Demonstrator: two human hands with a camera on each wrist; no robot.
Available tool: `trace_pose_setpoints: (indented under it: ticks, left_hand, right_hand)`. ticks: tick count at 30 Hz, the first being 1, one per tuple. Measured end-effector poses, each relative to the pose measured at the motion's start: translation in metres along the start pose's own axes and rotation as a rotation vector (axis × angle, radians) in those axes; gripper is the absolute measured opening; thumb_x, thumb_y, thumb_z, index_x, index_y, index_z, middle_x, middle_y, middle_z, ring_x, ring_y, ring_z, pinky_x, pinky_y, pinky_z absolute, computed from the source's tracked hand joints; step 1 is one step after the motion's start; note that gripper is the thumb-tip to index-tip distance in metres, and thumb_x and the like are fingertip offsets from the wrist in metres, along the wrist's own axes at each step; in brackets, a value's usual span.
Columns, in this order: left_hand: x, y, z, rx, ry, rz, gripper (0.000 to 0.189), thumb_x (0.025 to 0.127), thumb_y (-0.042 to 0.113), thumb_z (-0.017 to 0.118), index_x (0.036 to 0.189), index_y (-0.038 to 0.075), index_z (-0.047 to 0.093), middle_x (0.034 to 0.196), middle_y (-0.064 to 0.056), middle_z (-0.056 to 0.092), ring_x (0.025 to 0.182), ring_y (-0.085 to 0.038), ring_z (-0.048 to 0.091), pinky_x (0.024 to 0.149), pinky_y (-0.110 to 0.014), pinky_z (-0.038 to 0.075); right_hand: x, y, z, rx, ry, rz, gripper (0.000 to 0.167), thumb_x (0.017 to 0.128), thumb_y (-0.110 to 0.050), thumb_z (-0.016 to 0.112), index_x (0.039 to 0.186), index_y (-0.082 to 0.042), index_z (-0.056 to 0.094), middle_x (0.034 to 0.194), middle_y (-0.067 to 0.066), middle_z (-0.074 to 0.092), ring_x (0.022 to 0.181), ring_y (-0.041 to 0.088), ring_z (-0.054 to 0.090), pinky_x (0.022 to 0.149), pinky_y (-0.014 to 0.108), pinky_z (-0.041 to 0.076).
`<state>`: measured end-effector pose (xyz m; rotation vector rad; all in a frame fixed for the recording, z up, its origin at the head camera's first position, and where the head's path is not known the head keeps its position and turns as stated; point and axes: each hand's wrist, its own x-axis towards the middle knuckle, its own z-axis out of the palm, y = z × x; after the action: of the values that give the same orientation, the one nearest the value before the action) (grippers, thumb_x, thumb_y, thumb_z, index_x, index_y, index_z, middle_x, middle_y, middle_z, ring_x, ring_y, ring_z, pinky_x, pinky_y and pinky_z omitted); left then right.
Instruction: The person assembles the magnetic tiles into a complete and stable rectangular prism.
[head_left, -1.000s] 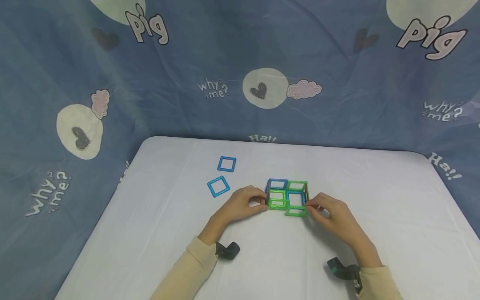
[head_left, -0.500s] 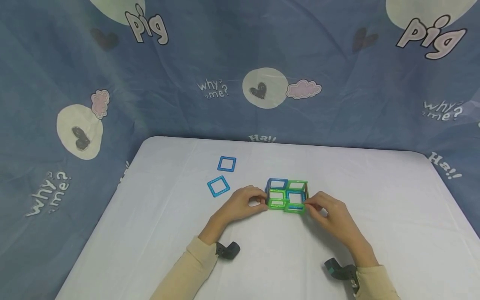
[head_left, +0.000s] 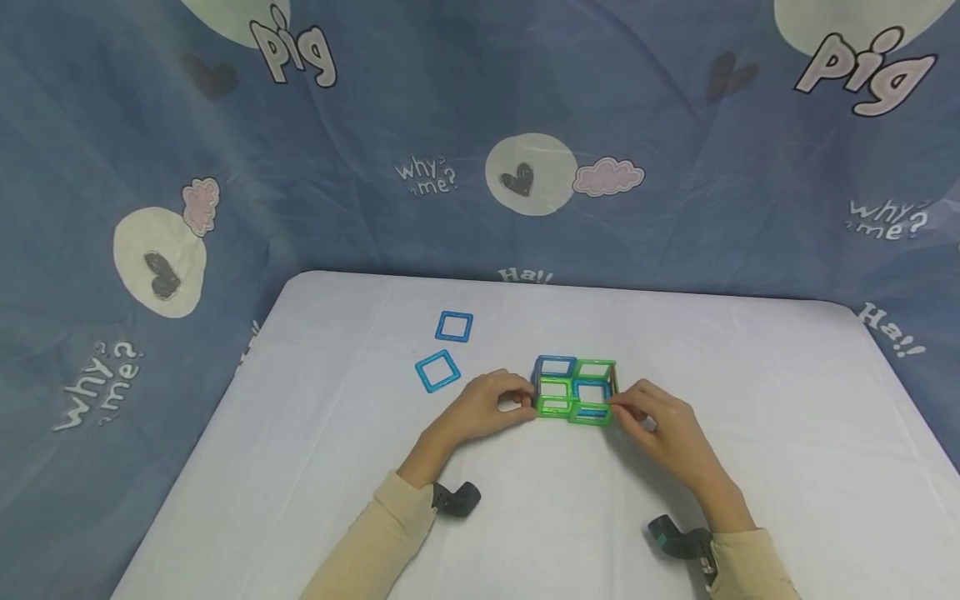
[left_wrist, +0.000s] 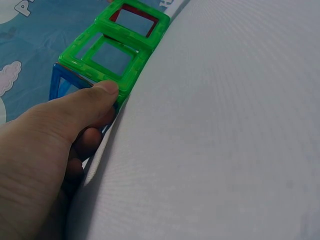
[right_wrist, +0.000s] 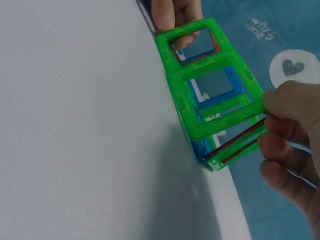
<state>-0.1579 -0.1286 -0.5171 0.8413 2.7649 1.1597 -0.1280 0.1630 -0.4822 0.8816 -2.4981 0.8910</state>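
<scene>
Green frames (right_wrist: 200, 62) looked glossy, translucent plastic; loose blue squares (head_left: 452, 339) likewise shone. White tabletop cloth (head_left: 585, 517) was matt, finely ribbed. Blue backdrop (head_left: 375, 100) was creased fabric, faintly sheened. Sleeves (head_left: 367, 542) looked matt cloth.

Boxy green-blue square-frame structure (head_left: 575, 390), standing on white tabletop (head_left: 360, 425).

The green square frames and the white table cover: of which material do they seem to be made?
Green square frames: probably plastic, smooth and somewhat glossy, perhaps translucent; bright glints run along their moulded-looking edges.
White table cover: likely woven fabric, matte; fine thread-like lines show up close. The exact fibre cannot be told.
</scene>
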Motion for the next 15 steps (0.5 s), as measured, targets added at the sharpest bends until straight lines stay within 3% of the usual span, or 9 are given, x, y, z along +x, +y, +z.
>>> trace_pose_setpoints:
  ticks: [15]
  left_hand:
    - [0.0007, -0.0019, 0.0006, 0.017, 0.001, 0.010, 0.025, 0.084, 0.035, 0.071, 0.105, 0.024, 0.067, 0.090, 0.015, 0.062, 0.084, -0.002, 0.052, 0.080, -0.022, 0.047]
  right_hand:
    - [-0.0013, 0.0039, 0.0014, 0.053, 0.005, -0.025, 0.023, 0.078, 0.000, 0.073, 0.098, -0.012, 0.070, 0.087, -0.013, 0.058, 0.072, -0.004, 0.044, 0.058, 0.018, 0.041]
